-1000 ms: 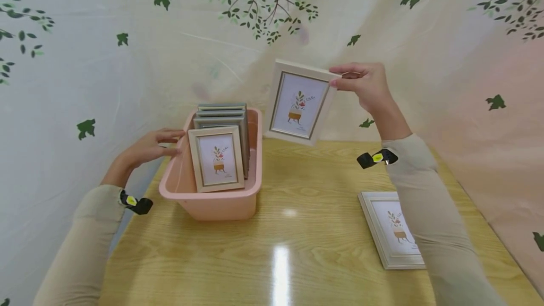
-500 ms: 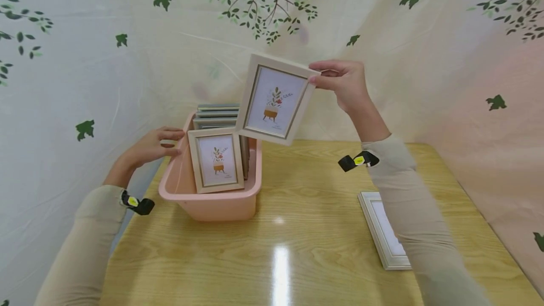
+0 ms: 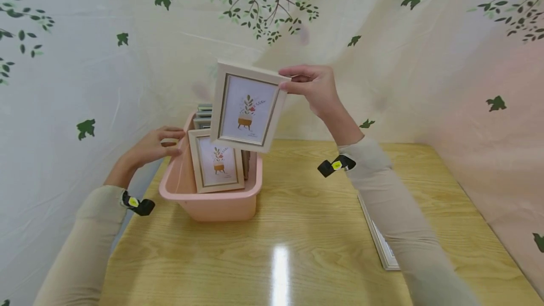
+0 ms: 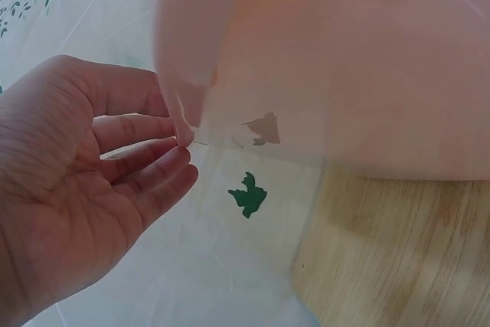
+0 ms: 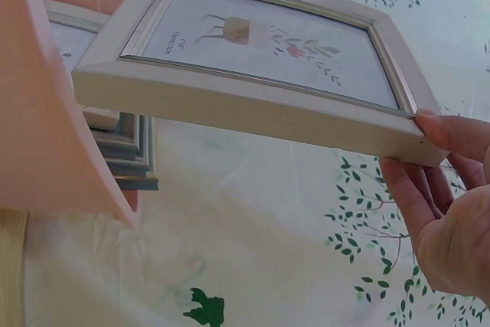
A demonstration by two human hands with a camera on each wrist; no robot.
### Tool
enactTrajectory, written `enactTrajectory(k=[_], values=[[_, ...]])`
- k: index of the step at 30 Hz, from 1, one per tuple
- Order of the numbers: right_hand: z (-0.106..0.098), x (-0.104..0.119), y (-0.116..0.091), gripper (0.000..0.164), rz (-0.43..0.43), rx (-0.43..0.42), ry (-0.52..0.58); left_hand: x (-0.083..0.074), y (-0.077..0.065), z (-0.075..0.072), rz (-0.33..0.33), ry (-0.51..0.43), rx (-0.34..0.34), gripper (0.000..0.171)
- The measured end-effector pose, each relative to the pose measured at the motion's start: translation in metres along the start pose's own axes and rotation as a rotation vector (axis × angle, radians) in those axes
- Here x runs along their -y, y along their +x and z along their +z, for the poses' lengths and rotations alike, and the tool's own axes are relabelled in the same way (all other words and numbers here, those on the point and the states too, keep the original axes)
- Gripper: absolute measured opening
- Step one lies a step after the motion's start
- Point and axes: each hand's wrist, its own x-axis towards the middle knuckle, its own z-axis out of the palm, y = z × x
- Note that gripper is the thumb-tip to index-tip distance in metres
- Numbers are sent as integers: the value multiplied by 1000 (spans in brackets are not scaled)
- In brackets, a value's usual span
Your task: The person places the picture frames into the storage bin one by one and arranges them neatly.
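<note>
My right hand (image 3: 312, 86) pinches the upper right corner of a cream picture frame (image 3: 250, 148) with a potted-plant print, thumb in front and fingers behind. The frame is raised and slightly tilted over a pink plastic bin (image 3: 225, 204), overlapping the things inside it in the head view. In the bin, another cream picture frame (image 3: 216, 185) leans in front of several grey-blue frames (image 3: 201, 122), now partly hidden. My left hand (image 3: 148, 150) touches the bin's left rim with its fingers fairly straight; in the left wrist view the fingertips (image 4: 184, 178) meet the rim's edge.
The bin stands on the left of a wood-grain table (image 3: 306, 230). At the right, a light picture frame (image 3: 378, 237) lies on the table, mostly hidden under my right sleeve (image 3: 391, 211). A cloth backdrop (image 3: 340, 13) printed with leaves and birds hangs behind the table.
My right hand has carried the cream picture frame leftward, from beside the bin to above it. The right sleeve now covers more of the frame on the table. My left hand stays at the rim.
</note>
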Motion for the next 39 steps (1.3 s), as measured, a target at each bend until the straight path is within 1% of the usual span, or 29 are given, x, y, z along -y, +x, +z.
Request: enactTrajectory(k=[6,11,17,22,30,36,39], values=[[22,-7,-2,20,0,50,-37,0,1,-1,-1,28,-9,62],[34,-11,-2,21,-3,60,-52,-1,0,-3,2,34,2,62],[44,-17,-3,22,54,81,-46,0,1,-4,16,29,8,63],[47,-26,-9,28,90,120,-101,0,2,-4,14,43,9,63],[48,-44,-18,25,91,204,-268,-3,3,-5,-3,35,10,66],[50,-61,-27,22,136,254,-297,-2,4,-5,-11,47,21,66],[50,-67,-30,22,155,286,-311,-1,5,-5,-1,52,20,66]])
